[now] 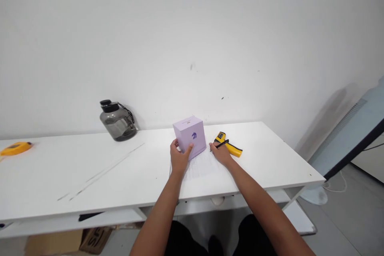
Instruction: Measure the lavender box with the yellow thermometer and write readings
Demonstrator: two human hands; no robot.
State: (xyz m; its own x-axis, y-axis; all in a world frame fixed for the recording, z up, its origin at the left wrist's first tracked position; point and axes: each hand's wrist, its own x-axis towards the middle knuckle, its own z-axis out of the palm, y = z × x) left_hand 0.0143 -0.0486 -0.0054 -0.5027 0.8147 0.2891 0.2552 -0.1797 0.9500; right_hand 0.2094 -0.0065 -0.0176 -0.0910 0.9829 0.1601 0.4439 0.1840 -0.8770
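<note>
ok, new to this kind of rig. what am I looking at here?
No machine: these are a person's bare hands. The single picture comes from a camera worn on their head, looking forward and down.

The left hand grips a purple box, thumb on its front; I can't tell if it's lifted. The right hand holds a pen by a paper sheet.

On the white desk, a yellow device lies partly behind the right hand. Further left are a bottle and an orange object.

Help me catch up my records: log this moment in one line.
left hand: holding lilac box | right hand: holding black pen | white table: printed paper, yellow handheld device, bottle
</note>
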